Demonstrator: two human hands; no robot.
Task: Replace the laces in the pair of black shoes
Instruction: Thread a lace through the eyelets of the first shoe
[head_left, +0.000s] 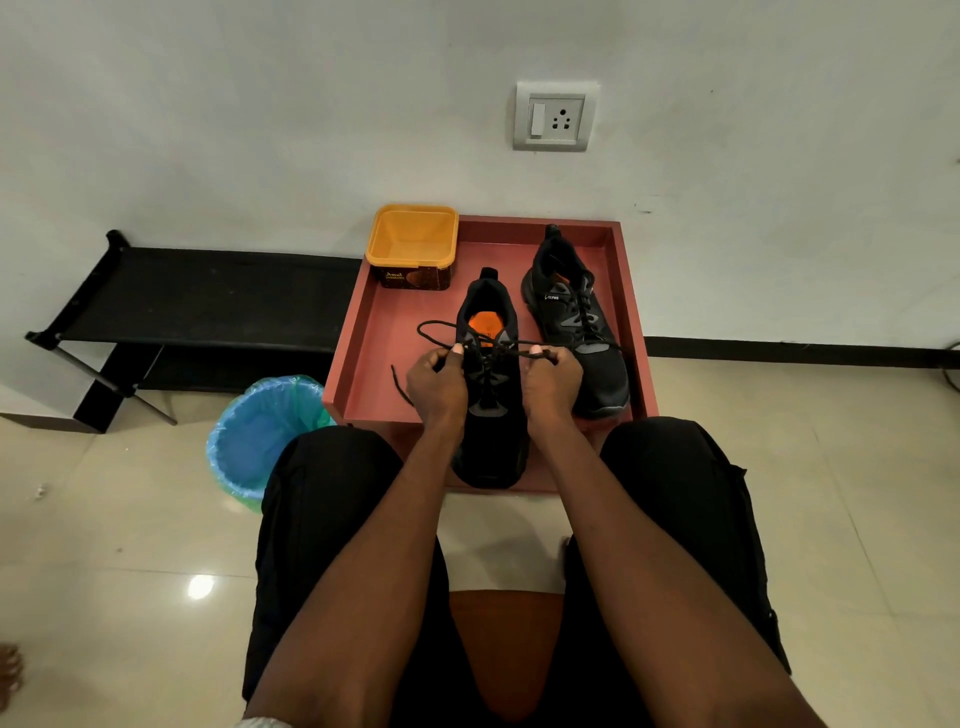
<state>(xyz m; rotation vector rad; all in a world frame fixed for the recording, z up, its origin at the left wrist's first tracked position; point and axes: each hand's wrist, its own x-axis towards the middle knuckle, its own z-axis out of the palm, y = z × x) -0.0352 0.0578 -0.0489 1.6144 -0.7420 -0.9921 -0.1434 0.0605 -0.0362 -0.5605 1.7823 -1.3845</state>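
Note:
Two black shoes stand on a red tray (363, 332). The near shoe (493, 447), with an orange insole, points toward me between my arms. My left hand (436, 384) pinches one end of its black lace (431, 325), which loops out to the left. On the other side my right hand (553, 382) pinches the other end of the lace. The lace runs taut between both hands across the shoe's upper eyelets. A loose tail trails on the tray at the left. The second shoe (576, 322) sits laced to the right.
An open yellow tub (413, 244) stands at the tray's back left corner. A blue bin (260, 436) with a green liner sits on the floor to the left. A low black rack (197, 296) stands against the wall. My knees flank the tray.

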